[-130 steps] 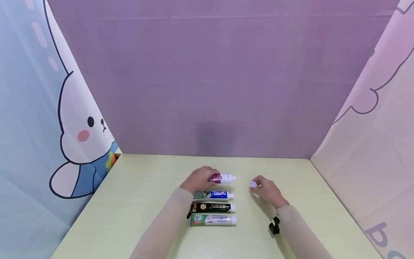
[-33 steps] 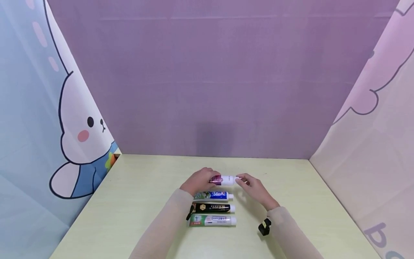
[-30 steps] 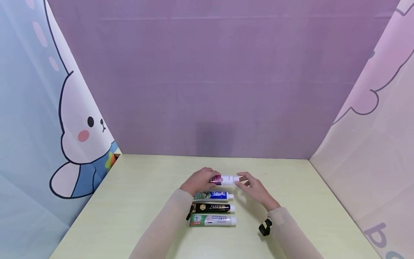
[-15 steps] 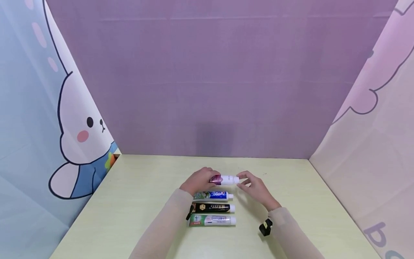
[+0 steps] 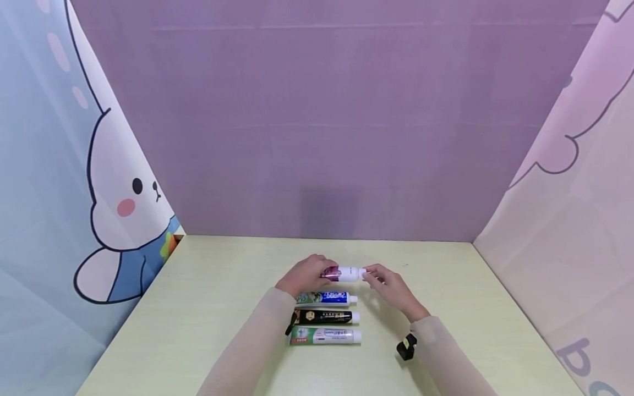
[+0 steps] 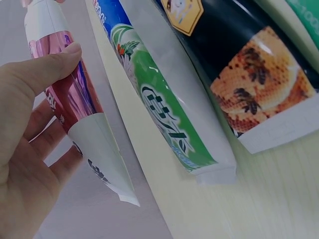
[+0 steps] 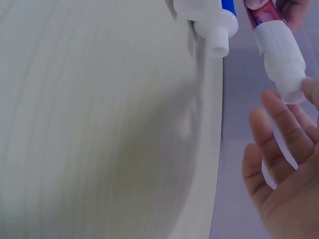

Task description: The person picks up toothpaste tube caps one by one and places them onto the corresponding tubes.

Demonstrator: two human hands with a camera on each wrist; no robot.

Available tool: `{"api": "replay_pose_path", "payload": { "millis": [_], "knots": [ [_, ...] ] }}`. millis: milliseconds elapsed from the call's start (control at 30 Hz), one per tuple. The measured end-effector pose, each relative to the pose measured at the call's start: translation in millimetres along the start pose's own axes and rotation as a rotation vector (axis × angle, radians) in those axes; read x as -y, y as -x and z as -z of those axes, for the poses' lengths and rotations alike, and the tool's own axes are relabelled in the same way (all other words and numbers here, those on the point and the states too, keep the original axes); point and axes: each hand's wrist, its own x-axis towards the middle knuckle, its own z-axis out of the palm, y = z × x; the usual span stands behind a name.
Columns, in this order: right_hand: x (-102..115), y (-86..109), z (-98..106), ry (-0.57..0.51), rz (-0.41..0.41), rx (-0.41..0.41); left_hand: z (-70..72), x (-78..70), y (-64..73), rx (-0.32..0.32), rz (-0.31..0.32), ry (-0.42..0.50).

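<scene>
My left hand [image 5: 304, 275] grips a purple and white toothpaste tube [image 5: 348, 274], thumb on one side and fingers around the other in the left wrist view. The tube is held level, its capped end pointing right. At that end my right hand [image 5: 394, 289] pinches the white cap [image 7: 290, 89] between thumb and forefinger. The right hand's other fingers spread apart below the cap in the right wrist view. Nearest to the held tube lies a blue and green toothpaste tube [image 5: 324, 298] on the table.
Closer to the body lie a black toothpaste tube [image 5: 327, 317] and a green and white toothpaste tube [image 5: 327, 336], their caps also to the right. A purple cloth [image 5: 317, 121] hangs behind the pale table [image 5: 208, 308], with printed curtains at both sides.
My right hand has brought the cap from the right onto the tube's nozzle. Its fingers parted around the cap half a second ago and now pinch it again. The left hand stays put.
</scene>
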Motion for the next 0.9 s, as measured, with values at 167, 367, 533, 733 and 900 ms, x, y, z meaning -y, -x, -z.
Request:
{"api": "replay_pose_path", "payload": {
  "millis": [167,367,533,733,900],
  "knots": [
    [0.4,0.1,-0.4,0.023,-0.005,0.002,0.6,0.0,0.4,0.004,0.016,0.012],
    [-2.7,1.5,0.1,0.013,0.052,-0.008,1.9,-0.3,1.2,0.003,0.016,0.024],
    [-1.1,0.9,0.7,-0.022,0.138,-0.019,1.8,0.3,1.1,-0.004,0.011,0.022],
    [-0.3,-1.1,0.2,-0.001,0.136,-0.030,0.6,-0.3,0.0,0.003,0.009,0.026],
    [-0.4,-0.7,-0.2,0.015,0.132,-0.033,1.6,-2.0,1.1,0.018,0.030,0.042]
  ]
}}
